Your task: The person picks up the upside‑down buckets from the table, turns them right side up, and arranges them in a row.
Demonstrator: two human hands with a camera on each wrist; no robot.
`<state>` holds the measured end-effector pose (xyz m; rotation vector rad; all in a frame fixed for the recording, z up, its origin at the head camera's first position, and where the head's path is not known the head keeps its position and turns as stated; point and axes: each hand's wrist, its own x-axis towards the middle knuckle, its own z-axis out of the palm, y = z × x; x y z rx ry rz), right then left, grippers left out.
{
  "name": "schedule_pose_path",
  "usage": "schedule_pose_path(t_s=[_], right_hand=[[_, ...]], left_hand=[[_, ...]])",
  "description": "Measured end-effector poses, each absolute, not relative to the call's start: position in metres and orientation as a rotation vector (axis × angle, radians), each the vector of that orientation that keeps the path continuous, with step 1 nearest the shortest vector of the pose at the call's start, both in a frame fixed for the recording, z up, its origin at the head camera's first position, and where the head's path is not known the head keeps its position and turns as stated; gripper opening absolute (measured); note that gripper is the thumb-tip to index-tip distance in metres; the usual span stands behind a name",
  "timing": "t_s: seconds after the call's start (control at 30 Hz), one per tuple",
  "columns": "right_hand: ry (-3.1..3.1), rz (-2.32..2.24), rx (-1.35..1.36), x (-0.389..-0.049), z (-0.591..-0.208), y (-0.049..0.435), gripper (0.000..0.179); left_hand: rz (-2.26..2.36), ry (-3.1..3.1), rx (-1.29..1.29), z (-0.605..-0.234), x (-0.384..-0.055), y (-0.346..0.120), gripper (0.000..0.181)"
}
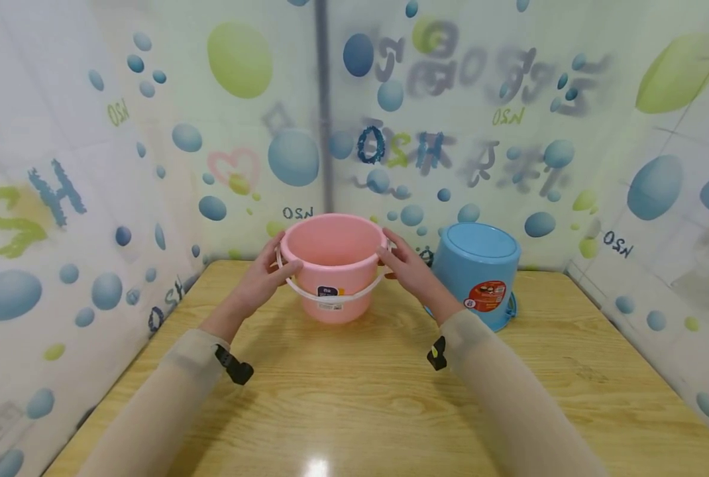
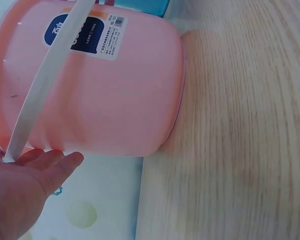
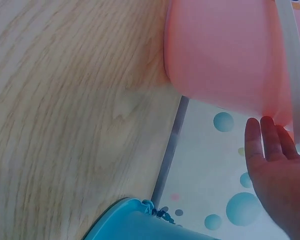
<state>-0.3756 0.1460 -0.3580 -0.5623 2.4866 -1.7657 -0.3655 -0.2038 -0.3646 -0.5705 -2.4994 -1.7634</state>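
A pink bucket (image 1: 336,285) stands upright on the wooden table with its mouth up, its white handle (image 1: 354,296) hanging down across the front. My left hand (image 1: 262,278) holds the bucket's left side at the rim, thumb toward the front. On the opposite side my right hand (image 1: 408,265) holds the rim the same way. Both wrist views show fingers (image 2: 45,162) touching the pink wall just below the rim, near the handle's ends. The dark label (image 2: 85,35) on the bucket faces me.
To the right, a blue bucket (image 1: 474,271) stands upside down with a red round sticker (image 1: 487,295), partly behind my right forearm. The wood-grain table (image 1: 342,397) reaches back to a patterned curtain (image 1: 235,159), which also hangs along both sides.
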Motion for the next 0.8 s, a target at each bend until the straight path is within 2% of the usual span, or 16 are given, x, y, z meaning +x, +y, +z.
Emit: schedule_pose_path(t_s=[0.8], right_hand=[[2.526,-1.78,-0.458,-0.394,-0.359,0.133,0.07]], left_hand=[[-1.776,-2.52,-0.483,-0.364,-0.385,-0.209,0.098]])
